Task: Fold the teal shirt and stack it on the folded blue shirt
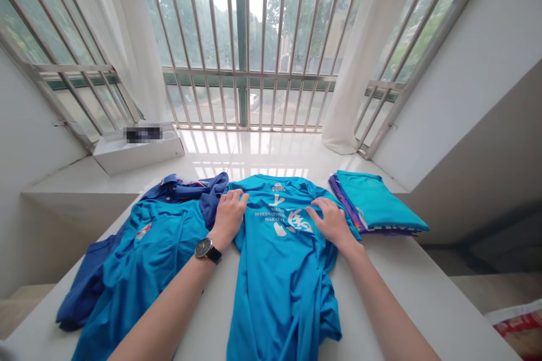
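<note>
A blue T-shirt (pixel 275 271) with white print lies spread on the white table (pixel 398 304), its collar toward the window and its lower part wrinkled. My left hand (pixel 231 211), below a black-strapped wristwatch (pixel 207 249), rests on the shirt's left shoulder with fingers stretched out. On the right side of the shirt, near the sleeve, my right hand (pixel 332 220) lies with its fingers apart. Neither hand grips the cloth visibly. Left of it lie another blue shirt (pixel 161 254) and, partly under that, a navy polo shirt (pixel 101 265).
A stack of folded shirts (pixel 379 200), turquoise on top and purple below, sits at the table's right rear. Behind the table, a white box (pixel 139 152) stands on the window ledge (pixel 254 152). White curtains (pixel 359 56) hang before the barred window.
</note>
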Available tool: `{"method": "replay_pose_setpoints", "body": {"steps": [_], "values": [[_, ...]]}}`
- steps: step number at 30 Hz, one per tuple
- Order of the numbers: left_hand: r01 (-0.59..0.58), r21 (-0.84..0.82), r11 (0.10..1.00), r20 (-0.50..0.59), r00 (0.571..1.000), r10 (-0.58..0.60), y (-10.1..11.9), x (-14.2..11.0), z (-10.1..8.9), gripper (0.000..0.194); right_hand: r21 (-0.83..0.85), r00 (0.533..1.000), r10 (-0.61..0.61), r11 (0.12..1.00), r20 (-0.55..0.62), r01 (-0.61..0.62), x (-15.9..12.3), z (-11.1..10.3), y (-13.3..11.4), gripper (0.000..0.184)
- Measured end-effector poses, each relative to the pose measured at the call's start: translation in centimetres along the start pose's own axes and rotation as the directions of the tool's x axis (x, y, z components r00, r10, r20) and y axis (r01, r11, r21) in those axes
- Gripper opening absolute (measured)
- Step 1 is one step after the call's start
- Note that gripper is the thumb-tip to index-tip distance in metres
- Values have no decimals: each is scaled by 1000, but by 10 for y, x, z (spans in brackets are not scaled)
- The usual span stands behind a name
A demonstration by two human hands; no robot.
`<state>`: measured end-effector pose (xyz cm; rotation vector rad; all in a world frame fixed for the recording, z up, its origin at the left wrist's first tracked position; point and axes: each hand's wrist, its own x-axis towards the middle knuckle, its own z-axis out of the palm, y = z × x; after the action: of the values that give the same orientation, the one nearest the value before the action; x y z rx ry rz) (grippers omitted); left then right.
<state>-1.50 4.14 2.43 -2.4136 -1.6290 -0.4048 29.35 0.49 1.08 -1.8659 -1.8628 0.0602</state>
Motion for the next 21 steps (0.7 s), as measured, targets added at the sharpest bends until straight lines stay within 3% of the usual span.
{"method": "replay_pose_setpoints", "body": {"steps": [4,7,12,16,18,21], "values": [[-16,-238,971,181,982,60,24,-8,-18,34,-4,984,15,1000,180,-14,-7,-24,-6,47],[-46,-308,950,280,950,137,38,-19,-27,54,-36,949,62,998,308,-53,-12,-28,-11,45],[-53,-300,952,351,922,162,35,-30,-17,90,27,958,60,997,282,-71,-9,-21,-16,48],[-1,-250,968,299,951,78,22,-22,5,100,80,977,1,997,214,-18,-5,-6,-7,57],[-6,-205,979,213,976,50,18,-15,7,87,69,981,-58,997,186,46,-5,3,-2,58],[-89,-176,980,54,994,100,25,-11,-7,53,33,987,-125,992,97,122,-6,9,0,53]]}}
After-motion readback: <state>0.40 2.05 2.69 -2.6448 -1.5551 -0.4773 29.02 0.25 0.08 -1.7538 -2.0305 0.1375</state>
